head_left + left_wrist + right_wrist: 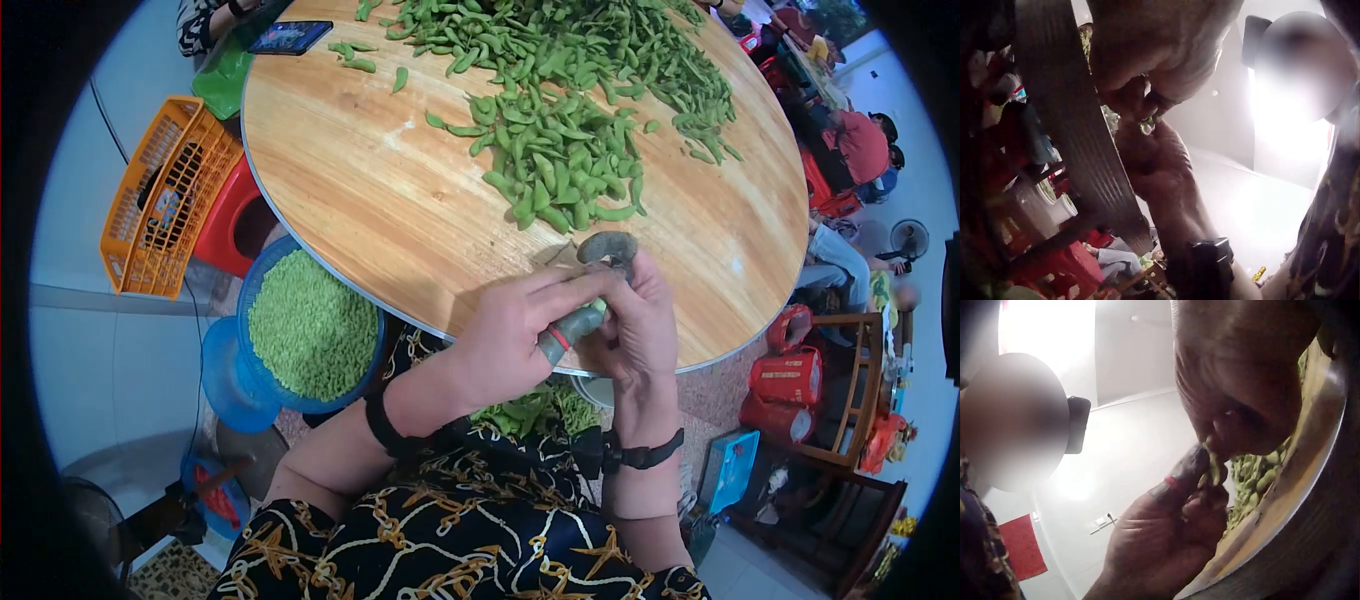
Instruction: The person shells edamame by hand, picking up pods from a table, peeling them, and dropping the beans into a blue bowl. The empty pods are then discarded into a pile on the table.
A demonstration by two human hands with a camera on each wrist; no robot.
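Both hands meet over the near edge of the round wooden table [370, 210]. The left hand [500, 335], its thumb in a grey cover with a red band [559, 338], pinches a green pod [1214, 469] in the right wrist view. Fingers of the right hand [648, 325] pinch at the same pod; a grey cover [608, 247] is on its thumb too. In the left wrist view the left hand [1160, 44] is above and the right hand [1163, 162] below, both dim. Beyond the hands lies a heap of green pods [560, 160].
A blue basin [377, 350] of shelled green beans stands below the table at left, near an orange crate [150, 200] and a red stool [222, 225]. A phone [290, 38] lies at the far left edge. Leafy greens [520, 412] sit below the hands.
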